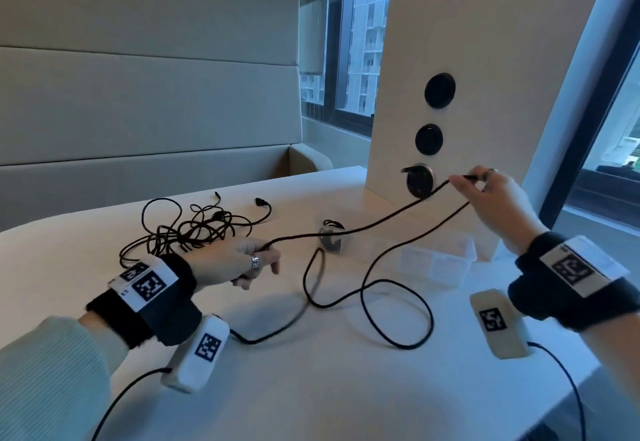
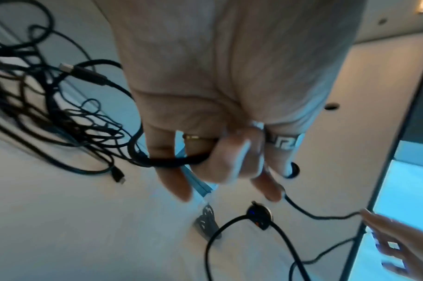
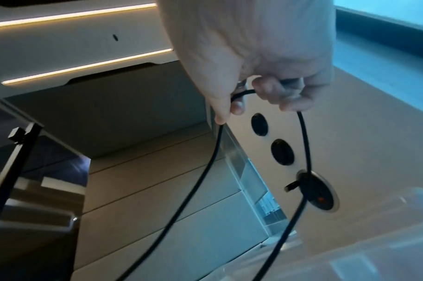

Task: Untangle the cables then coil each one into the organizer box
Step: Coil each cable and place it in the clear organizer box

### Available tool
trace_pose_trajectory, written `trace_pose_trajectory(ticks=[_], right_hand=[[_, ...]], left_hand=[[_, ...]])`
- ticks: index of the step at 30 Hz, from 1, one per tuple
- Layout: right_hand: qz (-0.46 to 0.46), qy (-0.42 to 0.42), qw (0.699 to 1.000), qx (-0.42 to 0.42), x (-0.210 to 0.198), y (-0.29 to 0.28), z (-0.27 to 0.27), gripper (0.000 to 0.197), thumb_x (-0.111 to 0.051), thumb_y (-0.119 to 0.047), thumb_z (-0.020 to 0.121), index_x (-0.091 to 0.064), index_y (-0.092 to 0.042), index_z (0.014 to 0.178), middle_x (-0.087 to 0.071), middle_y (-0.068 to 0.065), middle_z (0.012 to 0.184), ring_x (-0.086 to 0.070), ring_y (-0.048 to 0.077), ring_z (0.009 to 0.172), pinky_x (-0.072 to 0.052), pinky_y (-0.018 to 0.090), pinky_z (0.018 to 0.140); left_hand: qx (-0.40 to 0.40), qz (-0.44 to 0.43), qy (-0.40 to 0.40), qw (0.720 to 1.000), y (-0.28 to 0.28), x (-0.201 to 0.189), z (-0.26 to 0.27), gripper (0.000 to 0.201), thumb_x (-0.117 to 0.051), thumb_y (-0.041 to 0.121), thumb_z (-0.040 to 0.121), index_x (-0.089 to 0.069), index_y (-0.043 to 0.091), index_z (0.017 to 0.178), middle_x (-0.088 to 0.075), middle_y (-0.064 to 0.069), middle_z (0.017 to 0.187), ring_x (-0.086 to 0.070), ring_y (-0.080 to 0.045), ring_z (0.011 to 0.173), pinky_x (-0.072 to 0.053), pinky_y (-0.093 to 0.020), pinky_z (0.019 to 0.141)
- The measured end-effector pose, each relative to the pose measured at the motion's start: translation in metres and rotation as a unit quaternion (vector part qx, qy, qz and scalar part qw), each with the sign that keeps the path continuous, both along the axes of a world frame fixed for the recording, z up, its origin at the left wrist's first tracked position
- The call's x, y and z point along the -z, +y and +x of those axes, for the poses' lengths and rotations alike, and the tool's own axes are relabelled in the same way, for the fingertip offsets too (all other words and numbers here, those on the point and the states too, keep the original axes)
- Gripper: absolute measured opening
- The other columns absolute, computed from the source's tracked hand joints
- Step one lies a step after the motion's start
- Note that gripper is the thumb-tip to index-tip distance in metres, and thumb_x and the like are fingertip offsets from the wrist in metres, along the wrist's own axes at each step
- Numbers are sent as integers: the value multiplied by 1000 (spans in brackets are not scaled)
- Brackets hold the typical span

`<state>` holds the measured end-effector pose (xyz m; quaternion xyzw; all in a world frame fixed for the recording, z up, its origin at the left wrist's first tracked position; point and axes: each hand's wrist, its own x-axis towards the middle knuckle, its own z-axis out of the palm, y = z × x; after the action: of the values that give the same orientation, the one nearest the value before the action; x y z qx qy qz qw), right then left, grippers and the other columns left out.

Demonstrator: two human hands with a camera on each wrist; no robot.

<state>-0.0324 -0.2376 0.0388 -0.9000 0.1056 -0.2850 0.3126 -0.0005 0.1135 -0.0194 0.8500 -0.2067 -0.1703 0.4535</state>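
Left hand (image 1: 239,260), fingers curled, grips a black cable (image 1: 367,225); the left-wrist view shows the cable passing under the curled fingers (image 2: 229,161), one of which bears a patterned ring (image 2: 283,141). Right hand (image 1: 491,194), raised beside the upright panel (image 1: 485,59), pinches the same cable between thumb and fingers; in the right-wrist view two strands hang down from this hand (image 3: 265,79). Between the two hands one strand of the cable runs nearly taut above the table (image 1: 311,388), crossing in front of the lowest socket (image 1: 420,184) in the panel; the other strand falls from the right hand and lies in loose loops on the table in front of the panel. The organizer box (image 1: 433,264), clear plastic with compartments, stands on the table at the foot of the panel, below the right hand; one end compartment holds something dark, which cannot be made out. A tangle of further black cables (image 1: 194,229) lies on the table well to the left of the panel, just beyond the left hand, with loose plugs (image 1: 261,202) at its far edge. Two more round sockets (image 1: 429,139) sit above the lowest one. Both wrists carry dark bands with printed markers (image 1: 149,284).
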Motion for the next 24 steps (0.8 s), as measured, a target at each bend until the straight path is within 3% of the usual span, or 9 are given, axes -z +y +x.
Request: trace_pose_trajectory(ticks=[3,5,7,9,11,15,20,22,24], right_hand=[[-145,50,987,55,4,2,-6,44,-52,-52,86,-52,-25,120,-33,8,121,-43,31,110,-36,42,99],[-290,33,956,8,8,28,-18,56,-50,-58,84,-40,-31,132,-28,3,133,-31,28,123,-27,46,104],[-328,74,935,-117,15,63,-26,59,-46,-58,86,-33,-34,138,-31,-2,139,-29,22,126,-23,43,105],[-273,156,920,-235,26,89,-27,39,-43,-50,92,-51,-27,122,-54,-1,115,-49,18,107,-35,32,92],[-190,183,918,-298,34,95,-22,28,-41,-39,97,-58,-20,87,-56,0,80,-52,14,68,-37,22,62],[-127,122,951,-253,26,68,-17,22,-42,-30,98,-50,-18,82,-49,-5,72,-46,9,61,-37,11,53],[3,73,993,-93,17,9,-4,28,-41,-30,98,-54,-9,86,-55,6,74,-51,22,68,-36,29,59],[-62,102,992,-29,20,-4,-1,30,-43,-33,96,-55,-6,103,-56,14,101,-54,31,93,-41,35,78],[-188,107,976,-19,23,6,-9,46,-53,-41,90,-41,-18,128,-39,10,131,-39,31,120,-34,45,99]], left_hand=[[21,23,-78,996,-22,-8,-7,31,-39,32,98,-59,17,81,-33,6,54,-32,-8,50,-29,-21,53],[43,13,-107,993,-41,-15,-14,33,-35,33,99,-59,19,81,-34,2,59,-32,-7,53,-29,-22,55],[70,-9,-116,991,-61,-21,-22,33,-33,31,100,-60,19,85,-34,1,64,-32,-5,54,-29,-19,56],[107,-43,-106,988,-76,-26,-27,31,-34,29,100,-60,14,91,-34,5,63,-31,-4,54,-28,-17,54],[124,-72,-90,986,-79,-27,-27,26,-39,27,99,-59,12,91,-35,7,61,-31,-4,52,-29,-15,51],[90,-89,-70,989,-62,-18,-19,21,-40,16,98,-55,14,84,-32,4,59,-29,-6,49,-31,-13,49],[3,-71,-86,994,-36,1,0,28,-38,15,99,-54,11,77,-35,10,48,-32,-7,48,-32,-18,52],[-9,-40,-115,993,-33,5,4,29,-41,19,99,-56,18,73,-34,10,46,-30,-9,49,-29,-23,52],[-16,-1,-171,985,-41,6,4,28,-45,25,97,-58,26,73,-34,10,49,-29,-8,49,-27,-25,51]])
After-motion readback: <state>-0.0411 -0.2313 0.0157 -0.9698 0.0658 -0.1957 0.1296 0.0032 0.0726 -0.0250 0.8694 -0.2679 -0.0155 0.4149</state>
